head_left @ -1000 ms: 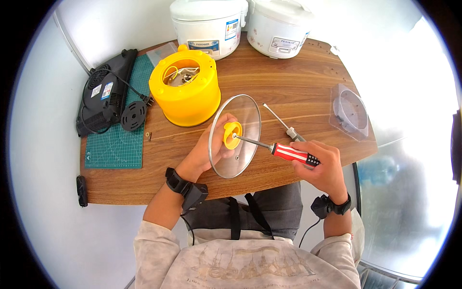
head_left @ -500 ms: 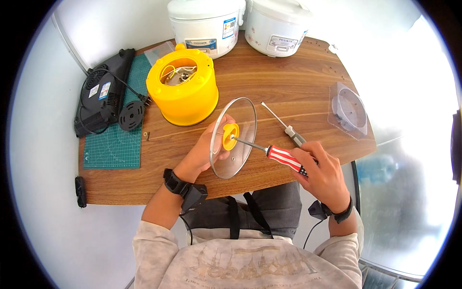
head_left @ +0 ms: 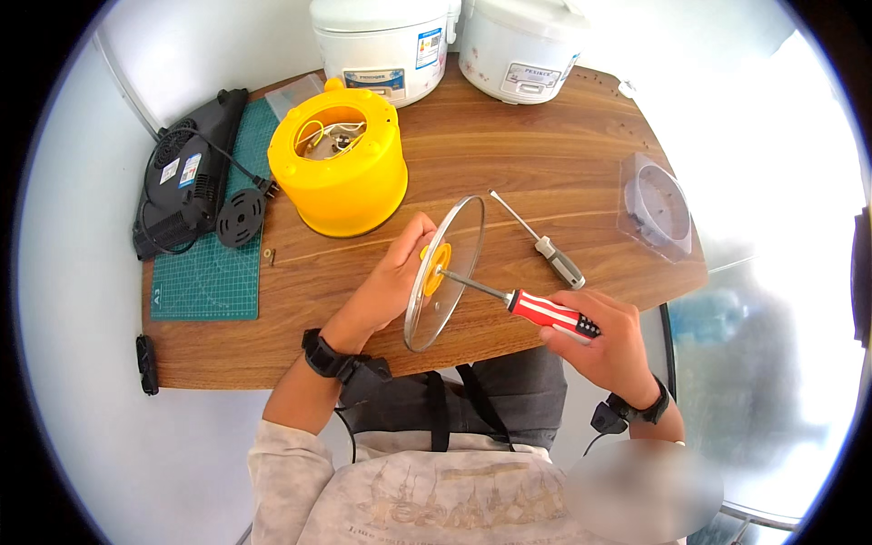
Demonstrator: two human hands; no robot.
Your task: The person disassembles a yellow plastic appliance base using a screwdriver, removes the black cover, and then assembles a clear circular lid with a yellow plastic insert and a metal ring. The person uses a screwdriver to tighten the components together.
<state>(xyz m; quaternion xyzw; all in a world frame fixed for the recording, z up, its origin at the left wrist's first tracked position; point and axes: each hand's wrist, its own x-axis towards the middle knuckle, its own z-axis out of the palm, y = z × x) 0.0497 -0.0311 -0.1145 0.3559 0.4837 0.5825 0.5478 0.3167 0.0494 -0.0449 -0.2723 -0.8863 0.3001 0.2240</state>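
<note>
A round glass lid [head_left: 461, 282] with a metal rim stands tilted on edge above the front of the table. My left hand [head_left: 392, 280] is closed on its yellow knob [head_left: 434, 272] from the far side; the glass lies between the knob and my right side. My right hand [head_left: 601, 341] is wrapped round a screwdriver's red, white and blue handle [head_left: 549, 312]. Its shaft [head_left: 477, 285] points left, and the tip meets the screw at the lid's centre. A second screwdriver [head_left: 559, 260], grey-handled, rests on the table just beyond my right hand.
An upturned yellow pot-like housing [head_left: 381, 177] with wires inside stands behind my left hand. Left of it, a black appliance [head_left: 191, 173] lies on a green cutting mat [head_left: 209, 295]. Two white rice cookers [head_left: 381, 45] stand at the back. A clear plastic tray [head_left: 658, 204] sits far right.
The lid has shifted slightly right and down and is turned more edge-on. My right hand has changed its hold on the screwdriver, exposing more of the handle and the grey screwdriver.
</note>
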